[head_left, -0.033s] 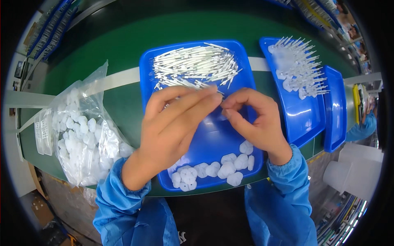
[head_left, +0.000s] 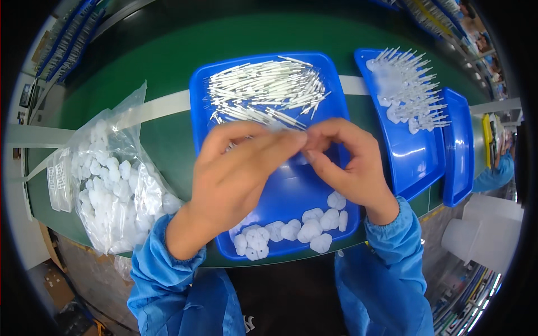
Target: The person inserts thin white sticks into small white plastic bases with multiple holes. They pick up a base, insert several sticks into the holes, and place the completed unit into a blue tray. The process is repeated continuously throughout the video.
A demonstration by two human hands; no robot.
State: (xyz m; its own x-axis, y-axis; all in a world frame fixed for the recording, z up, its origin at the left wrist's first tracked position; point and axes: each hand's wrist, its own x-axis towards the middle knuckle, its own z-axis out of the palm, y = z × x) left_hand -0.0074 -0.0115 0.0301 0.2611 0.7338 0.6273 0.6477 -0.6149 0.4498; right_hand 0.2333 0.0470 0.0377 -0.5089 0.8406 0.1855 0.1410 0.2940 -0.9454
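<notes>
Over the middle of a blue tray [head_left: 197,120], my left hand [head_left: 235,168] and my right hand [head_left: 350,159] meet fingertip to fingertip, both closed in a pinch. A sliver of translucent whitish piece shows by my right thumb and forefinger; most of it is hidden. What my left fingertips hold is covered by the fingers. Just beyond the hands, a heap of thin white rods with metallic-looking ends [head_left: 263,84] fills the tray's far part. Several white, lobed plastic discs [head_left: 310,231] lie along its near edge.
At left stands a clear plastic bag [head_left: 109,185] full of similar white pieces. A second blue tray [head_left: 412,162] at right holds discs with rods attached [head_left: 412,92], and another blue tray [head_left: 459,145] lies beyond it. The green table [head_left: 159,45] ends close in front of me.
My left fingers have dipped slightly and drawn closer together over the pinch. My right hand has barely shifted, and the trays and bag look the same.
</notes>
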